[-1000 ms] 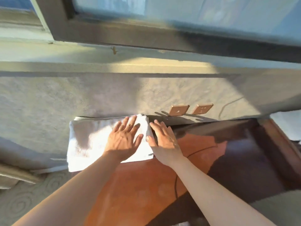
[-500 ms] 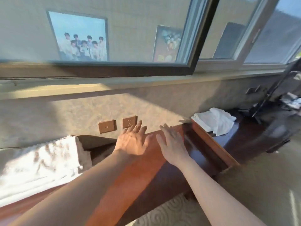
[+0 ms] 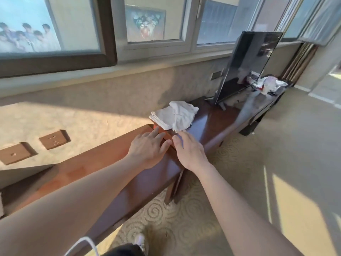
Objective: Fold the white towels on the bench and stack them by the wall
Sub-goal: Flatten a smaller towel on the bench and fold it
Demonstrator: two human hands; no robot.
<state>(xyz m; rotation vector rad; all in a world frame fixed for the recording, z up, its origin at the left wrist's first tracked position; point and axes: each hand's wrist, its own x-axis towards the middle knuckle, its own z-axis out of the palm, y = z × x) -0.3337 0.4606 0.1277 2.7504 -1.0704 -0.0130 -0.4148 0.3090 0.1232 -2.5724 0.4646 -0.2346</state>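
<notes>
Both hands reach out side by side over the far end of the reddish-brown wooden bench (image 3: 103,163), palms down, and neither holds anything. The left hand (image 3: 147,150) has its fingers stretched nearly straight and slightly spread, with the fingertips at or just above the bench's raised end edge; whether they touch the wood cannot be told. The right hand (image 3: 188,152) is likewise flat and relaxed, thumb tucked toward the left hand, with its fingertips just short of the hanging corner of a loose white towel (image 3: 182,115). That crumpled towel lies partly draped over a folded white towel (image 3: 161,116), and both sit on the lower, glossy dark cabinet top (image 3: 212,121) just beyond the end of the bench, close to the wall (image 3: 110,100). At the far left edge of the view a sliver of something white (image 3: 1,204) shows on the near end of the bench. Farther right on the cabinet stands a dark flat television (image 3: 249,65), with a clutter of bags and packets (image 3: 267,84) beyond it. Two brown wall sockets (image 3: 53,139) sit on the textured wall to the left, below the window sill (image 3: 92,74). A beige carpet with swirl patterns (image 3: 175,228) covers the floor, crossed by patches of sunlight.
</notes>
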